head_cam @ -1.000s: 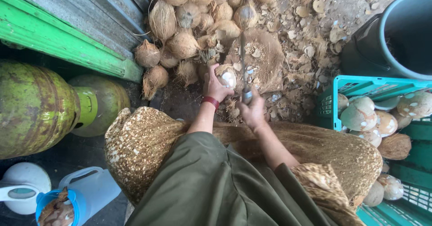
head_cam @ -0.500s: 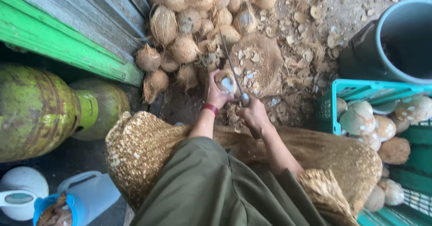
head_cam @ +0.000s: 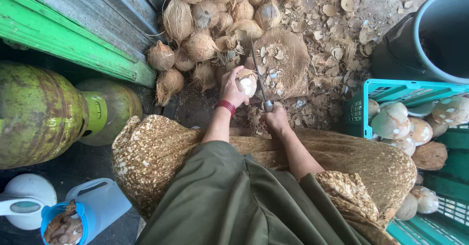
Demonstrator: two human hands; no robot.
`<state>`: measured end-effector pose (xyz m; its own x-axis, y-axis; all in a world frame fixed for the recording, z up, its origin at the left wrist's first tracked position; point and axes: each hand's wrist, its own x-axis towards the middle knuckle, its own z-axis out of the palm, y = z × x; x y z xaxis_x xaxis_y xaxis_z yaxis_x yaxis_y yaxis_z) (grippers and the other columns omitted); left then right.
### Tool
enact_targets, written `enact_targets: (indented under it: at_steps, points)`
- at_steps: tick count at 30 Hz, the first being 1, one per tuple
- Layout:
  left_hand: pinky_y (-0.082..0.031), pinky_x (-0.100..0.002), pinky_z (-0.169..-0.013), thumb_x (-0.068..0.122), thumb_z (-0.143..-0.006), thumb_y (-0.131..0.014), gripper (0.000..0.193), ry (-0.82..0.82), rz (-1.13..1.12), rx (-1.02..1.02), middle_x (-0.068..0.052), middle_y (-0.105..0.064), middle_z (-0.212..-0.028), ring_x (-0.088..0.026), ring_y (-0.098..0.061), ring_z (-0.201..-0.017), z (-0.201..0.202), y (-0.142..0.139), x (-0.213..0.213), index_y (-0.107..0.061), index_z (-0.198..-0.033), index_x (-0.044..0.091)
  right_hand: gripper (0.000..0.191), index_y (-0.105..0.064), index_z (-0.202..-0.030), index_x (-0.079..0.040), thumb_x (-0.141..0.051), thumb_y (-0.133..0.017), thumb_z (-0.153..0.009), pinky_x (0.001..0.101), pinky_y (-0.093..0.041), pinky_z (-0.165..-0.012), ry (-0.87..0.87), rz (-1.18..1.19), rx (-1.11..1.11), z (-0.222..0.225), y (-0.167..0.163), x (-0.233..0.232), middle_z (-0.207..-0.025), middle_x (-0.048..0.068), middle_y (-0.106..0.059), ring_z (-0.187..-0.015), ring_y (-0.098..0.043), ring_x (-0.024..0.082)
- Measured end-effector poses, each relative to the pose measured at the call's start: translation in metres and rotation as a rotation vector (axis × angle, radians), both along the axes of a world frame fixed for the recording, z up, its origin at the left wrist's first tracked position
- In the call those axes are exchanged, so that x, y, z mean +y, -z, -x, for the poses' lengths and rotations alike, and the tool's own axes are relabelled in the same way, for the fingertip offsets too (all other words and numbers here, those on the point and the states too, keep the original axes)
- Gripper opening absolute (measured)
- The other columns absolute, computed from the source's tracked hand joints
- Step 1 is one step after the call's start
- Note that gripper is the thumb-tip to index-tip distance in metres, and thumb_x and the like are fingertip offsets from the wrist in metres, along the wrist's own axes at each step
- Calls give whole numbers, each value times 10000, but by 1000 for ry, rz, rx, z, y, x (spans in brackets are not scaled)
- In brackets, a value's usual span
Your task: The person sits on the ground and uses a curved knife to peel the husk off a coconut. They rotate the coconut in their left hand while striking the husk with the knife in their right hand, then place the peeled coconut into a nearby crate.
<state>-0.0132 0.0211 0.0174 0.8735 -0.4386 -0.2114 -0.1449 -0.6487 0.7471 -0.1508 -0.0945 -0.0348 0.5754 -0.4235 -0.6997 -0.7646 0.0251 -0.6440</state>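
Head view looked straight down on a person seated low, knees draped in a patterned brown cloth, working over bare ground littered with shell chips. The left hand (head_cam: 231, 86) was curled around a partly peeled coconut (head_cam: 247, 82), white flesh showing on the side turned toward the blade, and held it just above the near edge of a round wooden chopping block (head_cam: 286, 62). The right hand (head_cam: 276, 119) was closed on the handle of a long thin knife (head_cam: 259, 76), whose blade ran up and away past the coconut, touching or very nearly touching its right side.

To do this step well, I judged that the fingers of the left hand should stay behind the cutting line, on the brown side, while the blade took off thin slices of shell away from the wrist. Turning the coconut a little between strokes would keep the bare patch facing the edge.

A heap of unpeeled husked coconuts (head_cam: 200, 45) lay at the far left of the ground beside a green wall ledge (head_cam: 58, 42). A teal crate (head_cam: 371, 98) of peeled ones stood at the right, a dark bucket (head_cam: 430, 40) beyond it.
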Motion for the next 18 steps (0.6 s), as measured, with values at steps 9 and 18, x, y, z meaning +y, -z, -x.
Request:
enact_targets:
  at_steps: [9, 18]
  points:
    - [-476, -474, -1078, 137, -435, -1013, 1151, -104, 31, -2, -158, -509, -1296, -349, -536, -1232, -7, 3, -7, -357, -1380, 180, 343, -592, -1051, -23, -94, -743, -751, 357, -533, -497, -43, 96, -252, 1, -31, 4, -725, 123, -663, -555, -642, 208]
    - [-498, -468, -1019, 196, -447, -998, 1065, -80, -208, 25, -187, -479, -1240, -367, -517, -1201, -7, -3, -11, -381, -1313, 131, 363, -661, -1072, 100, -59, -735, -754, 495, -538, -585, 44, -64, -96, -18, -10, 13, -791, 213, -688, -636, -670, 337]
